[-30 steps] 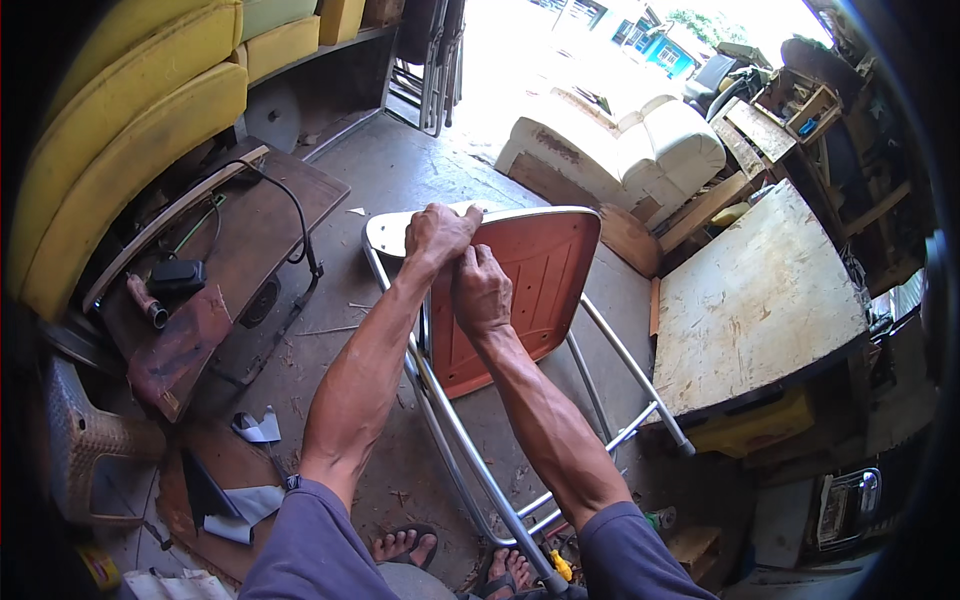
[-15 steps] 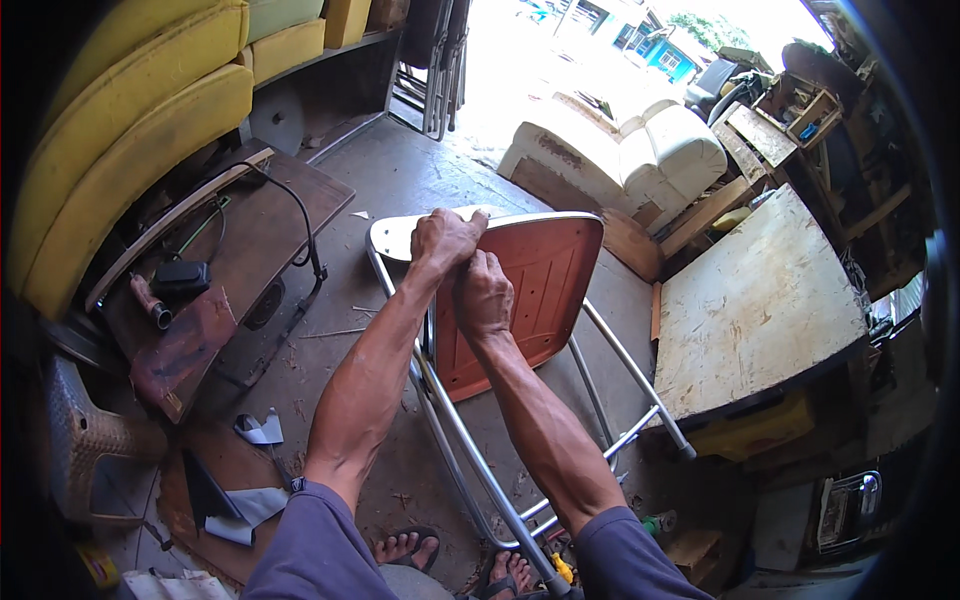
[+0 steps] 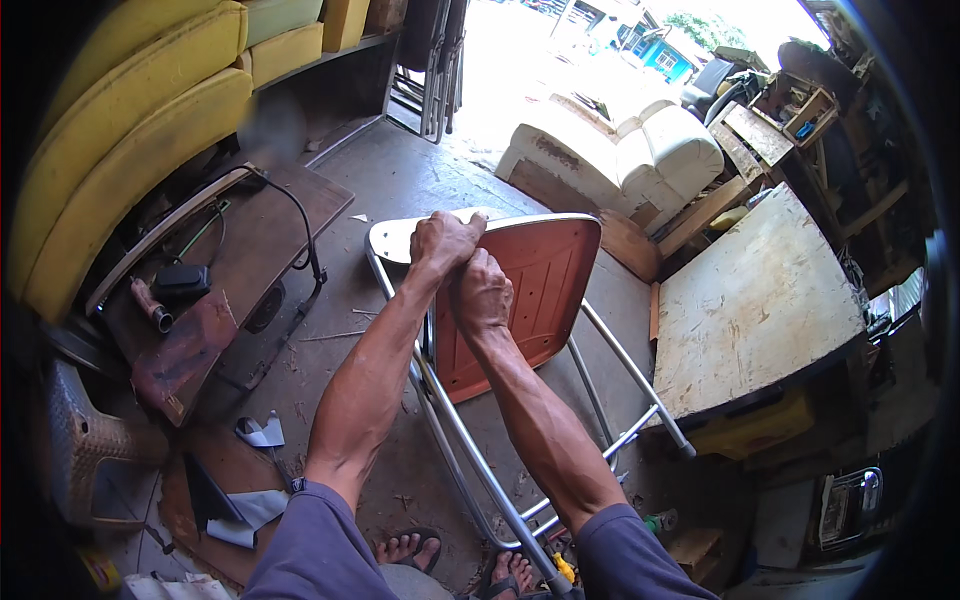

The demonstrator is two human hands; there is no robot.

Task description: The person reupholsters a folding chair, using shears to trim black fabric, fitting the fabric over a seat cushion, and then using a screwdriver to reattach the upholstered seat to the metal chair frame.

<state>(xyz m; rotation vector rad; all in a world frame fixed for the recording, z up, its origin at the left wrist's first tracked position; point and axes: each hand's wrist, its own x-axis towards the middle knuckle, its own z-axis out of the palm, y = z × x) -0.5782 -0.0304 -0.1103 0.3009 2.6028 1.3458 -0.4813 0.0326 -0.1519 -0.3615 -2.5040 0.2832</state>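
Observation:
A metal-framed chair (image 3: pixel 475 465) leans tilted in front of me, its red seat underside (image 3: pixel 535 330) facing me and a white panel (image 3: pixel 397 240) at the top. My left hand (image 3: pixel 445 240) is closed over the top edge where the white panel meets the seat. Just below and to its right, my right hand (image 3: pixel 483 290) is curled in a fist at the same edge, knuckles up. The fingertips of both are hidden, so what exactly they pinch I cannot make out. A yellow-handled tool (image 3: pixel 561 566) lies by my right foot.
On the left are yellow cushions (image 3: pixel 130 180), a brown board (image 3: pixel 270 230) with tools and a woven plastic stool (image 3: pixel 105 460). At right stand a pale board (image 3: pixel 750 300) and piled wood (image 3: pixel 760 135). A white sofa piece (image 3: pixel 610 160) sits at the bright doorway.

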